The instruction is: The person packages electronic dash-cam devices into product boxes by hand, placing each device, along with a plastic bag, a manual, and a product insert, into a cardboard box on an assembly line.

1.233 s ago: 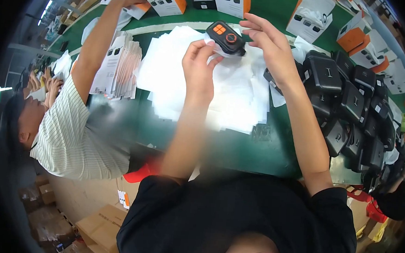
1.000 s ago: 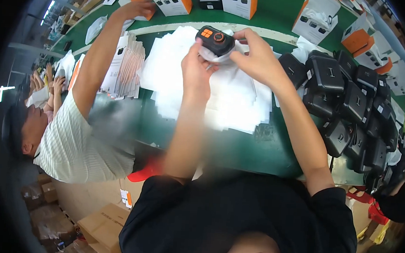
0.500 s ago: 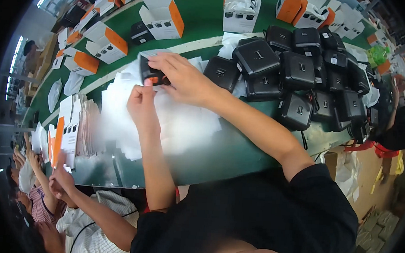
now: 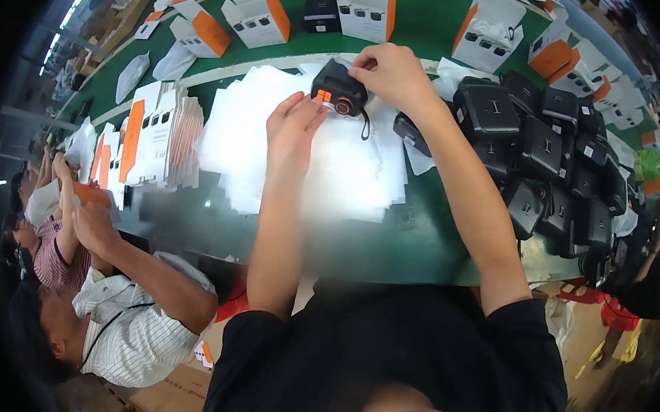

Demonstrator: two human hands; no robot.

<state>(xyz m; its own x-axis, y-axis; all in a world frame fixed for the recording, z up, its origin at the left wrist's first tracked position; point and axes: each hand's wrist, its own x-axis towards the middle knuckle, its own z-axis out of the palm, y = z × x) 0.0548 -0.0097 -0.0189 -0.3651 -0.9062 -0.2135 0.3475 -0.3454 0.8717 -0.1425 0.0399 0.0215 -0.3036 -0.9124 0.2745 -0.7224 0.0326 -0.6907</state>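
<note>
Pinched from above by the right hand (image 4: 387,73), the small black boxy device with orange buttons and a round lens (image 4: 338,92) hangs over the spread of white plastic bags (image 4: 332,168) on the green table (image 4: 418,249), while the left hand (image 4: 296,121), fingers loosely open, touches its lower edge. Compared with half a second ago, the device sits further right and is tilted so its lens faces the camera — the view has swung left, showing seated co-workers (image 4: 113,298). White-and-orange cardboard boxes (image 4: 366,8) stand open along the far edge, one holding crumpled white wrapping (image 4: 499,31); black moulded cases (image 4: 545,151) are piled at right.
</note>
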